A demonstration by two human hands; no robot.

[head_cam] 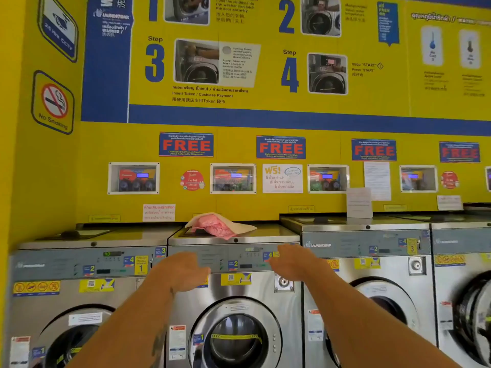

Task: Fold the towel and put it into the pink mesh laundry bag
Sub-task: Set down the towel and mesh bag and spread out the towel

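A pink mesh laundry bag lies crumpled on top of the middle washing machine, partly over a cream towel that spreads flat to its right. Both my hands are raised in front of that machine's control panel, below the bag and apart from it. My left hand is open with fingers pointing right and holds nothing. My right hand is open too, fingers pointing left, also with nothing in it.
A row of steel front-loading washers runs along a yellow wall; one stands to the left, another to the right. A white paper sign stands on the right machine's top. Posters and dispenser windows cover the wall above.
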